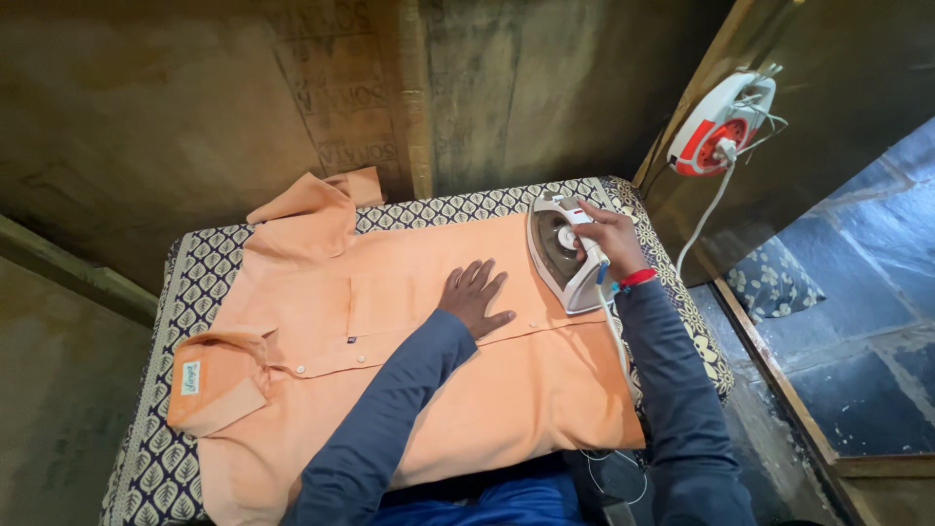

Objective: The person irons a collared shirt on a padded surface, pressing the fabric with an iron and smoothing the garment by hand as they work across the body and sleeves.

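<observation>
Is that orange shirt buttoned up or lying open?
Buttoned. The orange shirt lies spread flat, its front placket closed with small white buttons showing, under the left hand.

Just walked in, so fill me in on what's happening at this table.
A person is ironing an orange shirt spread buttoned-up on a leaf-patterned padded table. The right hand grips the iron near the shirt's lower end, while the left hand lies flat on the fabric beside it. The iron's cord runs to a red-and-white plug reel on the wall.
</observation>
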